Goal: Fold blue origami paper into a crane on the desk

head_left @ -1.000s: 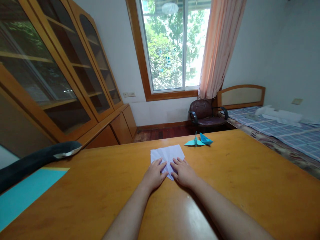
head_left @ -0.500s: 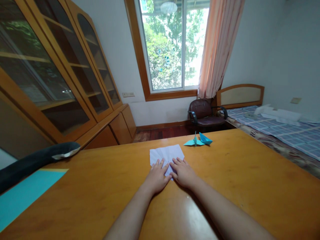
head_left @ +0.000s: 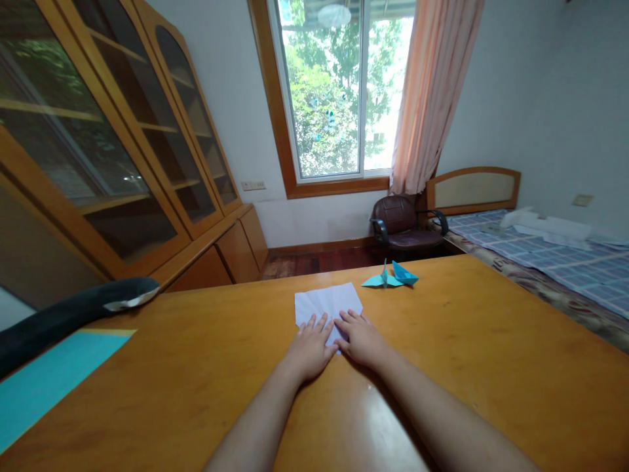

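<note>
A pale sheet of paper (head_left: 327, 298) with crease lines lies on the wooden table (head_left: 206, 367), its near end narrowing between my hands. My left hand (head_left: 312, 347) rests on its left near part, fingers spread and laid flat. On the right near part lies my right hand (head_left: 361, 337), its fingers also stretched out over the paper. Both thumbs come close together at the near tip. The palms cover part of the sheet's side edges. Beyond my right hand sit a folded paper crane (head_left: 383, 278) and a blue paper boat (head_left: 403, 273), next to each other.
At the left a turquoise sheet (head_left: 59, 377) lies near a dark, long cushion-like object (head_left: 73, 311). Past the table are a glass-door cabinet (head_left: 196, 226), a brown armchair (head_left: 400, 219) and a bed (head_left: 555, 262) along the right.
My left hand's fingers have shifted very slightly to the right on the paper. My right hand, the paper and the folded figures look the same.
</note>
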A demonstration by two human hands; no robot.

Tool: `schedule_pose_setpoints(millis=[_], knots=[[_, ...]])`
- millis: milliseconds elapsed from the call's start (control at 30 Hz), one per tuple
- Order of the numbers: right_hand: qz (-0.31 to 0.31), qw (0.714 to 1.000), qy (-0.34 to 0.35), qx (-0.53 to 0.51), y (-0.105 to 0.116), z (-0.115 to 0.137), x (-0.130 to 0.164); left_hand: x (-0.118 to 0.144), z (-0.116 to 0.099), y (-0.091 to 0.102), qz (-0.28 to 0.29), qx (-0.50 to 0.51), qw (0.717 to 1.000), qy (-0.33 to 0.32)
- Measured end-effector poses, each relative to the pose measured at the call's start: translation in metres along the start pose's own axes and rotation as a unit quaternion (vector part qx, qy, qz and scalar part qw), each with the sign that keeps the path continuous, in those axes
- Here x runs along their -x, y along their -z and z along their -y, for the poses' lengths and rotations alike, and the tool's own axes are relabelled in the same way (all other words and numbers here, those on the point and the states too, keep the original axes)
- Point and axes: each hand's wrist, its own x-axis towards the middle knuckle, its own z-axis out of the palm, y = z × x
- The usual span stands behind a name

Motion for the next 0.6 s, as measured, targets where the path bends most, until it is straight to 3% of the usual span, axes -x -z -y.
schedule_pose_setpoints(millis=[333,600], knots=[[-0.005,1.0,0.002,-0.002,0.001,0.0,0.001,-0.004,0.015,0.0,-0.014,0.002,1.0,0.027],[0.002,1.0,-0.006,0.0,0.003,0.001,0.001,-0.008,0.038,0.004,-0.049,-0.005,0.989,0.139]])
